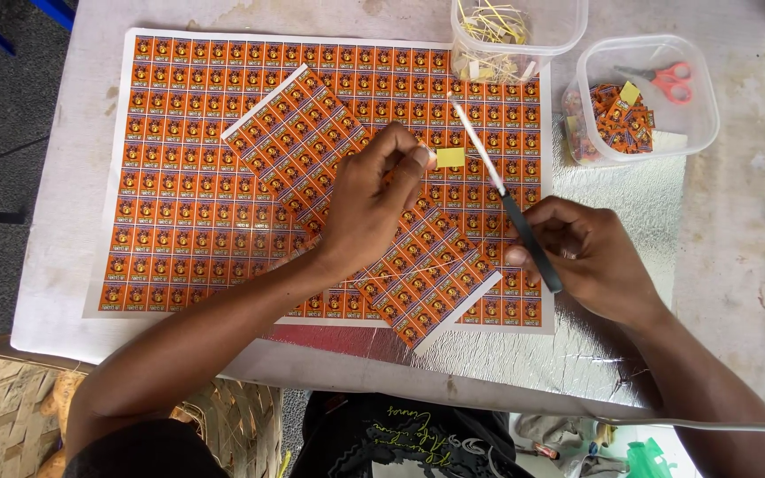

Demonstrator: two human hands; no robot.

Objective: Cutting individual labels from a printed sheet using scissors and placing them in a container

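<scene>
Your left hand [367, 208] pinches a yellow tab [451, 158] over the sticker sheet [179, 177]; your right hand [591, 257] grips a knife [506, 199], apparently a cutter.

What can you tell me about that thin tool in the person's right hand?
The tool is a slim stick with a dark grey or black handle and a long white, tapering front part, possibly a blade. The right hand grips the dark handle near its lower end. It lies slanted, its tip pointing up and left toward the clear tub of strips. It hovers over the orange printed sheet, beside the small yellow slip pinched by the left hand.
</scene>
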